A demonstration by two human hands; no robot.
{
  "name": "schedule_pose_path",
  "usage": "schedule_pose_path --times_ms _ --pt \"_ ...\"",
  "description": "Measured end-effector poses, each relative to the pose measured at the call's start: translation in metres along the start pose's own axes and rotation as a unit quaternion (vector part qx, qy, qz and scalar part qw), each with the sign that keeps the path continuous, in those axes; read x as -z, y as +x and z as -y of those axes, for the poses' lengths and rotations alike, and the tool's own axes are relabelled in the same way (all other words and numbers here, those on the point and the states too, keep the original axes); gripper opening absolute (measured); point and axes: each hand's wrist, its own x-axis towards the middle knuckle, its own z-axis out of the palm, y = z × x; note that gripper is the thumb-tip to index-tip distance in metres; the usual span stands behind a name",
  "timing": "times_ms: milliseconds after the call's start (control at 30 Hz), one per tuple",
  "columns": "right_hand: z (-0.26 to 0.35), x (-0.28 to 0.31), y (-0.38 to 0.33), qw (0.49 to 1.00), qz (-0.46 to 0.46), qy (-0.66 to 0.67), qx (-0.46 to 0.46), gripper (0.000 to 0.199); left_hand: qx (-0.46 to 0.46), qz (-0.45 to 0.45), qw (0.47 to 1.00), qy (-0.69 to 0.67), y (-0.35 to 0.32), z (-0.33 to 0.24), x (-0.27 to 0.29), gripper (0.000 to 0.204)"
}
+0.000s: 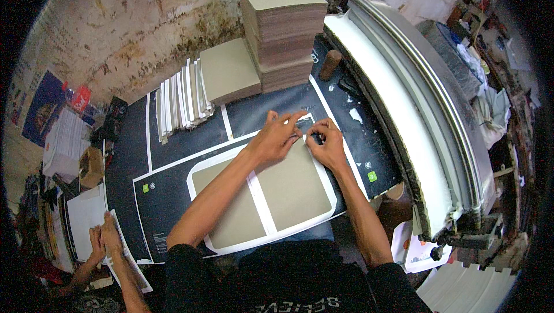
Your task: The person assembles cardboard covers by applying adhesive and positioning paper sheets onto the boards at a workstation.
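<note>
A white sheet (271, 238) with rounded corners lies on the black printed work surface (173, 157), and two grey-brown boards (300, 189) lie side by side on it with a white gap between them. My left hand (277, 137) presses its fingers on the far corner of the right board. Close beside it, my right hand (326, 142) pinches the white edge at that same far corner, folding it over a small dark patch. What the fingers hold beyond that edge is hidden.
A tall stack of grey boards (285, 30) and a lower stack (228, 70) stand at the back. A row of upright white covers (182, 99) leans to their left. A curved white pile (404, 111) runs along the right. Another person's hands (104, 241) work at lower left.
</note>
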Motion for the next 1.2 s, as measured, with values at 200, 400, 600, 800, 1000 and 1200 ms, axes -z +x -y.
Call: schedule_pose_path --times_ms 200,400,600,800,1000,1200 --pt "0.003 0.007 -0.002 0.997 -0.030 0.068 -0.007 0.045 -0.107 0.055 0.981 0.151 -0.022 -0.012 0.016 0.081" --pt "0.015 0.008 -0.007 0.992 -0.043 0.084 0.089 0.083 -0.052 0.026 0.991 0.121 -0.040 -0.025 0.011 0.080" --pt "0.045 0.020 -0.024 0.978 0.134 -0.103 0.124 0.120 0.169 -0.030 0.985 0.001 -0.089 -0.071 0.004 0.070" --pt "0.055 0.004 -0.026 0.964 0.176 -0.152 0.125 0.125 0.334 -0.087 0.938 -0.030 -0.157 -0.091 0.042 0.058" --pt "0.076 0.007 -0.026 0.963 0.185 -0.192 0.041 0.121 0.450 -0.249 0.851 0.104 -0.216 -0.053 0.068 0.064" --pt "0.080 -0.007 -0.026 0.959 0.210 -0.191 0.009 0.116 0.434 -0.241 0.864 0.080 -0.260 -0.013 0.080 0.075"
